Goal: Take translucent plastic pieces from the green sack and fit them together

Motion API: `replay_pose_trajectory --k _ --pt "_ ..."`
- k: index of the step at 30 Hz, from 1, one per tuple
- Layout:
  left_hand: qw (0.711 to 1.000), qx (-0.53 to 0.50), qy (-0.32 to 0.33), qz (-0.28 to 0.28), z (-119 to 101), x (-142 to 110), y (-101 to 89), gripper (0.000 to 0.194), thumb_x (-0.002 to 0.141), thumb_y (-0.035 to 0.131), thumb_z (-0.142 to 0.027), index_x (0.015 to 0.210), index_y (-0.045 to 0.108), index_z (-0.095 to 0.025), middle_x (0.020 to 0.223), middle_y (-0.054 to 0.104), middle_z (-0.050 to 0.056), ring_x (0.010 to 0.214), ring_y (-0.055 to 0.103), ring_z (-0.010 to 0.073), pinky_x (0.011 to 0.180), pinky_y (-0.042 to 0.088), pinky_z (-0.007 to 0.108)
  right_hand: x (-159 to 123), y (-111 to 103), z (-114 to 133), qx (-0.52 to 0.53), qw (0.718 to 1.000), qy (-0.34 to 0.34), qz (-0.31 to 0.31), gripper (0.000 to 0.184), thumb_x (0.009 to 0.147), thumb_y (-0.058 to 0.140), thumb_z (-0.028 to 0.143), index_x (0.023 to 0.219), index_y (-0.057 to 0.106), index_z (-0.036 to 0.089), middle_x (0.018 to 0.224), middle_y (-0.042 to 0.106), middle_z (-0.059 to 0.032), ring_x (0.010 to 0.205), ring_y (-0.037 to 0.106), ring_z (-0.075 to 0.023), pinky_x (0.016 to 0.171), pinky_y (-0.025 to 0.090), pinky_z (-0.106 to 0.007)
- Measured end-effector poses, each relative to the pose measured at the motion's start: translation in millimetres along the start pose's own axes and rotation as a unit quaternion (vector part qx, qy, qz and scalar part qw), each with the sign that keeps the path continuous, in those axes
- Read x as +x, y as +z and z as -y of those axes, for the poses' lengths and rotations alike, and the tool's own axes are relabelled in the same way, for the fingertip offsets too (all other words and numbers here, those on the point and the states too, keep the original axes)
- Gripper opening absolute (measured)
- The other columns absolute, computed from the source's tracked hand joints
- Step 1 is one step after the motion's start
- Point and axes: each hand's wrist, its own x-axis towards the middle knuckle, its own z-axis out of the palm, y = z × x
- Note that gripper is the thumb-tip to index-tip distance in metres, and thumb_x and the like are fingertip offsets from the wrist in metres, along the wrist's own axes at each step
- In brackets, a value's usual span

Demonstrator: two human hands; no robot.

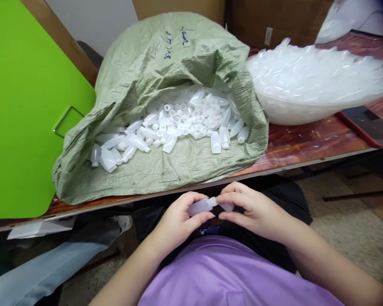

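Note:
My left hand point(181, 216) is closed on a small translucent plastic bottle point(199, 207), its threaded neck turned to the right. Facing it, my right hand point(250, 208) pinches a small translucent piece point(227, 207), perhaps a cap, close to the bottle's neck; whether the two touch I cannot tell. Both hands are above my lap, just in front of the table edge. Beyond them a green woven sack point(178, 170) lies on its side, its mouth towards me, with many small translucent bottles point(170, 142) spilling inside it.
A wide white bowl point(300, 111) heaped with clear plastic pieces point(309, 72) stands right of the sack on the red-brown table point(306, 140). A bright green board point(25, 119) stands at left. Cardboard boxes point(274, 21) are behind. Another person's leg point(60, 267) shows at lower left.

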Motion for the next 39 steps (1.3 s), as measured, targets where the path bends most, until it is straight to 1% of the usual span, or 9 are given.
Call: replay_pose_trajectory --k 4,9,15,20,24,30,34,36,39 --pt "1.0 -0.005 0.024 -0.013 -1 -1 -5.1 0.034 0.075 0.064 -0.035 0.107 0.061 -0.024 0.108 0.062 0.004 0.096 0.057 0.0192 0.085 0.043 0.029 -4 4 -6 0.104 0.993 0.005 -0.054 0.029 0.079 0.062 0.027 0.108 0.058 0.023 0.097 0.064 -0.0046 0.085 0.064 -0.014 0.076 0.054 -0.027" --pt "0.998 -0.007 0.051 0.02 -4 -1 -4.3 0.034 0.074 0.065 -0.034 0.106 0.064 -0.023 0.105 0.064 0.006 0.096 0.057 0.0209 0.087 0.041 0.031 -4 8 -6 0.086 0.988 -0.056 -0.114 0.02 0.079 0.063 0.026 0.099 0.065 0.023 0.095 0.064 -0.0065 0.083 0.064 -0.0146 0.071 0.055 -0.026" --pt "0.979 -0.169 -0.043 0.101 -4 -4 -2.4 0.038 0.075 0.061 -0.047 0.093 0.063 -0.013 0.077 0.063 0.004 0.065 0.054 0.0117 0.064 0.042 0.024 -3 9 -5 0.085 0.986 -0.118 -0.076 0.024 0.078 0.065 0.018 0.101 0.064 0.023 0.094 0.068 -0.0053 0.085 0.065 -0.0139 0.075 0.055 -0.024" --pt "0.96 -0.187 -0.121 0.171 -2 -1 -4.6 0.052 0.083 0.041 -0.057 0.059 0.053 -0.013 0.047 0.045 -0.003 0.041 0.034 0.0047 0.043 0.025 0.019 -8 13 -1 0.016 0.972 -0.235 -0.026 0.034 0.083 0.053 0.007 0.113 0.059 0.022 0.112 0.065 -0.0077 0.101 0.061 -0.0136 0.086 0.051 -0.024" --pt "0.919 -0.25 -0.195 0.237 7 4 -3.3 0.052 0.081 0.042 -0.06 0.062 0.055 -0.013 0.042 0.04 -0.005 0.034 0.025 0.0041 0.036 0.014 0.021 -9 11 6 -0.012 0.964 -0.265 -0.013 0.036 0.085 0.052 0.011 0.119 0.057 0.023 0.111 0.067 -0.0045 0.107 0.059 -0.0147 0.092 0.048 -0.025" --pt "0.919 -0.215 -0.192 0.27 13 6 -3.6 0.052 0.079 0.046 -0.059 0.064 0.058 -0.011 0.043 0.043 -0.004 0.035 0.03 0.004 0.036 0.016 0.021 -6 13 3 0.011 0.982 -0.173 0.073 0.026 0.087 0.052 0.018 0.111 0.06 0.023 0.104 0.068 -0.0041 0.093 0.064 -0.0121 0.081 0.052 -0.02" --pt "0.929 -0.203 -0.188 0.247 14 6 -2.2 0.053 0.079 0.043 -0.062 0.068 0.057 -0.012 0.046 0.045 -0.004 0.036 0.029 0.0043 0.037 0.016 0.022 -7 26 -5 0.012 0.988 -0.153 0.02 0.018 0.085 0.056 0.024 0.1 0.063 0.019 0.094 0.068 -0.0061 0.084 0.065 -0.0127 0.073 0.053 -0.021" --pt "0.944 -0.177 -0.167 0.224 14 7 0.1 0.054 0.081 0.038 -0.062 0.065 0.055 -0.013 0.045 0.042 -0.005 0.038 0.029 0.0049 0.04 0.02 0.022 -7 34 -9 -0.009 0.998 -0.067 -0.015 0.019 0.084 0.056 0.034 0.091 0.065 0.018 0.08 0.068 -0.0043 0.068 0.064 -0.0127 0.06 0.052 -0.021" --pt "0.973 -0.086 -0.12 0.177 16 9 3.7 0.057 0.083 0.031 -0.062 0.056 0.048 -0.016 0.046 0.043 -0.004 0.044 0.038 0.0071 0.05 0.032 0.022 -6 44 -16 0.001 0.998 0.068 0.01 0.043 0.09 0.039 0.043 0.064 0.061 0.018 0.053 0.059 0.0 0.047 0.055 -0.0108 0.045 0.045 -0.021"
